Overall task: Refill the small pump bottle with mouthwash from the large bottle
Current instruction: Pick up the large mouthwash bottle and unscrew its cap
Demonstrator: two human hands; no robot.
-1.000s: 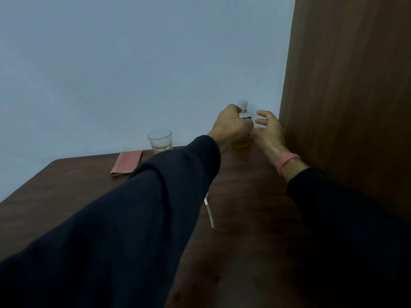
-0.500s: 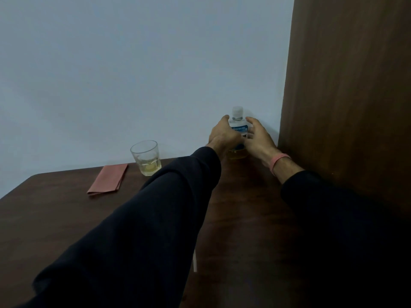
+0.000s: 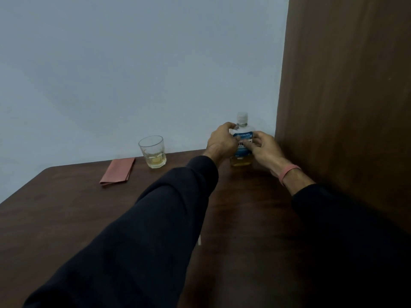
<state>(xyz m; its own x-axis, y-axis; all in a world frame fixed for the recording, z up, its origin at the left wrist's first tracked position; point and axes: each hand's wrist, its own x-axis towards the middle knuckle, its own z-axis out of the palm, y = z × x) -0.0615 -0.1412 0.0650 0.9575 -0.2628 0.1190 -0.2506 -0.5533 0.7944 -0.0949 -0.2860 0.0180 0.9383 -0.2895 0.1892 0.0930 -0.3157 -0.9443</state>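
**Both hands on the large bottle at the back of the counter**

Your left hand (image 3: 221, 141) and right hand (image 3: 263, 147) both reach to the far right corner of the dark wooden counter (image 3: 66, 214), where the large bottle (image 3: 242, 138) stands upright near the pale wall (image 3: 133, 63) and just beside the brown wooden panel (image 3: 344, 96). Your left fingers (image 3: 226, 126) wrap around the bottle's left shoulder, clamped on it. Your right fingers (image 3: 255, 140) curl against the blue label from the right side, closed on the bottle as well. The white cap (image 3: 242, 117) is on and stands clear above both hands. A band of yellowish liquid shows at the bottle's base, below the label.

To the left of the bottle, well apart from your hands, a clear glass (image 3: 153, 152) stands upright with a little yellowish liquid at its bottom. Just left of the glass lies a folded pink cloth (image 3: 117, 172), flat on the counter. A pink band (image 3: 289, 172) sits on your right wrist, and dark sleeves cover both arms. A small white sliver (image 3: 199, 240) peeks out beside your left sleeve; you cannot tell what it is.
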